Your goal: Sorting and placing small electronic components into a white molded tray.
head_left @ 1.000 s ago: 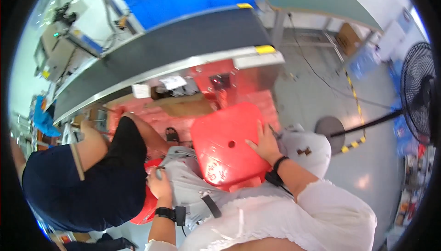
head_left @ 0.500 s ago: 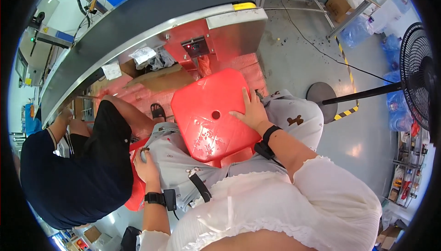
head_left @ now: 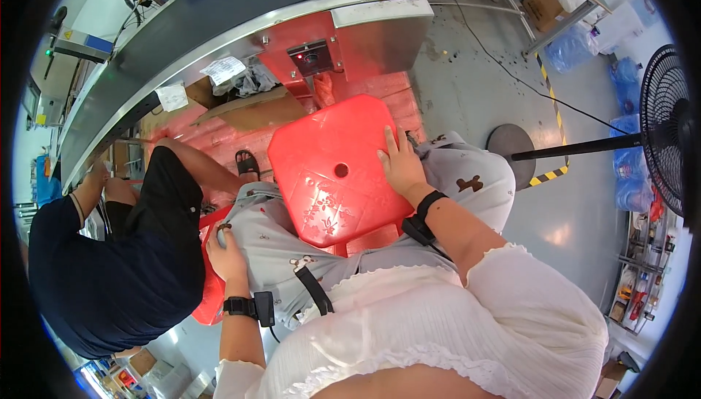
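A red plastic stool [head_left: 321, 158] with a round hole in its seat stands between my knees. On the right edge of that seat lies my right hand [head_left: 403, 169], fingers spread, holding nothing. My left hand [head_left: 228, 256] rests along the outer side of my left thigh, over the grey patterned trousers [head_left: 266, 249]. Its thumb and fingers are apart, though some fingertips are hidden by the thigh. A small brown patch shows at those fingertips; whether it is trouser print I cannot tell. Each wrist wears a black strap with a small box.
A conveyor [head_left: 241, 19] with a dark belt runs ahead, with a cardboard box [head_left: 259, 110] beneath it. Close on my left sits a person in dark clothes [head_left: 117, 260]. A black standing fan [head_left: 664, 129] is at the right. A cable [head_left: 504, 70] crosses the floor.
My right hand's thumb has drawn in toward the stool's right edge and no longer reaches near the hole. My left hand stays on the thigh. The whole view has shifted slightly.
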Action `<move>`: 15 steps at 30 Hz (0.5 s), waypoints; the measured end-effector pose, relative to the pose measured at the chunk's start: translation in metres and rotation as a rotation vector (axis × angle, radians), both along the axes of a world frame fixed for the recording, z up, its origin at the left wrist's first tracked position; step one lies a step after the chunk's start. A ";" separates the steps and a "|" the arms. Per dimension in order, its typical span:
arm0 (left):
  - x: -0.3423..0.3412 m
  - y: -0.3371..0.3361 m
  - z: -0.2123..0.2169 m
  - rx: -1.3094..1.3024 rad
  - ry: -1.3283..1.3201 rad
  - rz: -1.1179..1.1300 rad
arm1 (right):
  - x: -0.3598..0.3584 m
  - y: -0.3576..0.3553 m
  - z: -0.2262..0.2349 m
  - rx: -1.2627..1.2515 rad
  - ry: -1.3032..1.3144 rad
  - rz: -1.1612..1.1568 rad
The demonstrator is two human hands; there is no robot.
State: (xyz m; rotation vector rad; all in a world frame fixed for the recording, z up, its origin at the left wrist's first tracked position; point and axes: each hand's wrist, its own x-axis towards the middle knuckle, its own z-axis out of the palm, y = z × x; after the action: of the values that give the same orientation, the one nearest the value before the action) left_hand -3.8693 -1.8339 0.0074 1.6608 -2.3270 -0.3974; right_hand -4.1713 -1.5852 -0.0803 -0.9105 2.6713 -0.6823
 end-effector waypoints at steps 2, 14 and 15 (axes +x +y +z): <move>-0.001 0.001 0.001 -0.001 -0.012 0.013 | 0.001 0.001 0.010 0.002 -0.010 0.019; -0.008 0.001 0.005 0.009 0.007 -0.023 | 0.004 0.000 0.016 0.065 0.019 0.064; -0.008 0.001 0.006 0.014 0.015 -0.021 | 0.004 0.000 0.016 0.063 -0.005 0.065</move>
State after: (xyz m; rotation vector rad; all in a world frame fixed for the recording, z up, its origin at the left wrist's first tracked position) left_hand -3.8776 -1.8328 0.0134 1.6349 -2.3379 -0.4305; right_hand -4.1673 -1.5852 -0.0645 -0.9727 2.6303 -0.5817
